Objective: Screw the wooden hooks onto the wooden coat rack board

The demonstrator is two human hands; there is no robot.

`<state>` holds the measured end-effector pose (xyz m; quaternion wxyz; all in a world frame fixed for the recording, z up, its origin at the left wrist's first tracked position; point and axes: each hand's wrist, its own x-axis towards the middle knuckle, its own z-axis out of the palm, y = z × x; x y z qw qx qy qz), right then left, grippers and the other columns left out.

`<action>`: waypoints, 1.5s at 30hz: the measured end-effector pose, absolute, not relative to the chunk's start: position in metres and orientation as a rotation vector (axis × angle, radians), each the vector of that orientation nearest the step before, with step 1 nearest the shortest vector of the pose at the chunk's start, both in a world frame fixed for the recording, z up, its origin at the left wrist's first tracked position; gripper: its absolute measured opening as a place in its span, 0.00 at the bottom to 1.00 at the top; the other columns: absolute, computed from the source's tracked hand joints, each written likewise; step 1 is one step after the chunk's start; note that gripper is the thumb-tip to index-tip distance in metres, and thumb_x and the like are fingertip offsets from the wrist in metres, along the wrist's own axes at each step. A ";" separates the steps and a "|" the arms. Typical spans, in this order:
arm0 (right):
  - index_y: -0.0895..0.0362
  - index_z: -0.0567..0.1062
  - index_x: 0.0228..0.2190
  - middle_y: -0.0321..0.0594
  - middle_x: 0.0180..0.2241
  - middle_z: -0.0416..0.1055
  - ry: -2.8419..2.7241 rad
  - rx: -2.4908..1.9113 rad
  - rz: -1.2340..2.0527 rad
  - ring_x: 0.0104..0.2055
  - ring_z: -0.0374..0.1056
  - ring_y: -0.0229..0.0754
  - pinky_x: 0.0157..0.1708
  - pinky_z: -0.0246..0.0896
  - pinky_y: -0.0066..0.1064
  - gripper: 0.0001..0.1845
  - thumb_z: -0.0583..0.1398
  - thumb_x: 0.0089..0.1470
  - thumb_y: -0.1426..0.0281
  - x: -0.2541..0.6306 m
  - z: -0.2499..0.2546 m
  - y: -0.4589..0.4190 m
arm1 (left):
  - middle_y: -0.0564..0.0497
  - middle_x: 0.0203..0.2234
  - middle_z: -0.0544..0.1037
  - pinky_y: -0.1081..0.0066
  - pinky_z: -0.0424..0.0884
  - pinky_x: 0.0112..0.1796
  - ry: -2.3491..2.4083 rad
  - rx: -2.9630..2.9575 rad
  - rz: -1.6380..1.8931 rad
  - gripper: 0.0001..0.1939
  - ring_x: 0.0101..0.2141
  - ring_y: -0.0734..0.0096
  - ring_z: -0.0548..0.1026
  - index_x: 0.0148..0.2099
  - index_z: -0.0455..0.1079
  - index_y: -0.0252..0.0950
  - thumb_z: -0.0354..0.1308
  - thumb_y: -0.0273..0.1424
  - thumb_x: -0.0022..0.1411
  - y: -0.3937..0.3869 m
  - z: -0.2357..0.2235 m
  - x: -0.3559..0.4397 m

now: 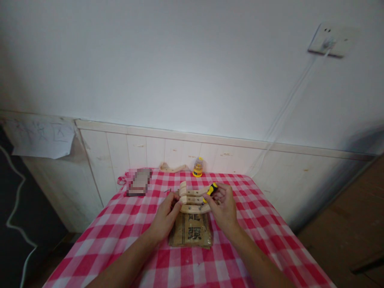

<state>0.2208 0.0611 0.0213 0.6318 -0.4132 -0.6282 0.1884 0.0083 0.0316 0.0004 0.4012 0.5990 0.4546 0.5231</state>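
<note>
A pale wooden piece with several curved slats lies on a brown packet with dark printed characters. My left hand is closed on the left end of the slats, its fingertips partly hidden behind them. In my right hand is a yellow and black screwdriver, held by its handle and slanting down to the left. Its tip meets the nearest slat close to a dark screw or hole. Small dark screws or holes dot the slats.
Behind the slats stands a yellow-capped bottle-shaped container, with a loose curved wooden piece to its left. A blurred-out flat object lies at the back left. The checked tablecloth reaches the panelled wall.
</note>
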 end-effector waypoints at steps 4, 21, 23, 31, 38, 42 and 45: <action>0.51 0.70 0.50 0.41 0.39 0.79 -1.451 -0.948 0.406 0.35 0.78 0.44 0.34 0.76 0.35 0.24 0.70 0.54 0.64 0.220 0.022 0.059 | 0.52 0.33 0.73 0.66 0.66 0.36 1.152 1.516 1.326 0.14 0.35 0.62 0.71 0.39 0.65 0.40 0.54 0.46 0.68 0.031 0.002 0.008; 0.50 0.68 0.59 0.44 0.44 0.80 -1.643 -0.920 0.318 0.42 0.79 0.46 0.43 0.77 0.40 0.26 0.63 0.60 0.71 0.221 0.029 0.047 | 0.53 0.32 0.73 0.67 0.67 0.36 1.137 1.501 1.335 0.14 0.34 0.63 0.71 0.38 0.65 0.41 0.54 0.46 0.68 0.030 0.006 0.010; 0.50 0.68 0.59 0.44 0.44 0.80 -1.643 -0.920 0.323 0.42 0.79 0.46 0.43 0.77 0.40 0.26 0.63 0.60 0.71 0.221 0.028 0.047 | 0.53 0.32 0.73 0.67 0.67 0.36 1.136 1.499 1.336 0.14 0.34 0.63 0.71 0.38 0.65 0.41 0.55 0.46 0.68 0.030 0.007 0.010; 0.50 0.69 0.59 0.43 0.42 0.80 -1.611 -0.936 0.356 0.41 0.79 0.46 0.43 0.76 0.41 0.26 0.63 0.60 0.70 0.220 0.027 0.050 | 0.52 0.33 0.73 0.67 0.67 0.37 1.137 1.500 1.337 0.15 0.35 0.63 0.71 0.38 0.65 0.40 0.54 0.46 0.68 0.029 0.006 0.010; 0.49 0.70 0.58 0.42 0.42 0.80 -1.611 -0.934 0.352 0.39 0.79 0.46 0.41 0.77 0.41 0.25 0.64 0.59 0.69 0.221 0.028 0.050 | 0.52 0.32 0.73 0.67 0.66 0.36 1.153 1.502 1.337 0.16 0.35 0.63 0.70 0.38 0.65 0.41 0.54 0.48 0.68 0.030 0.006 0.011; 0.49 0.70 0.58 0.42 0.42 0.80 -1.602 -0.948 0.344 0.39 0.79 0.46 0.40 0.77 0.40 0.26 0.65 0.58 0.69 0.222 0.027 0.052 | 0.52 0.32 0.73 0.67 0.67 0.36 1.148 1.492 1.340 0.16 0.35 0.62 0.71 0.38 0.65 0.41 0.55 0.49 0.68 0.030 0.006 0.010; 0.49 0.71 0.57 0.42 0.42 0.80 -1.600 -0.945 0.331 0.38 0.78 0.46 0.39 0.77 0.39 0.26 0.65 0.58 0.69 0.222 0.028 0.052 | 0.52 0.32 0.74 0.67 0.67 0.36 1.151 1.496 1.335 0.16 0.35 0.62 0.71 0.39 0.66 0.41 0.55 0.48 0.68 0.030 0.006 0.010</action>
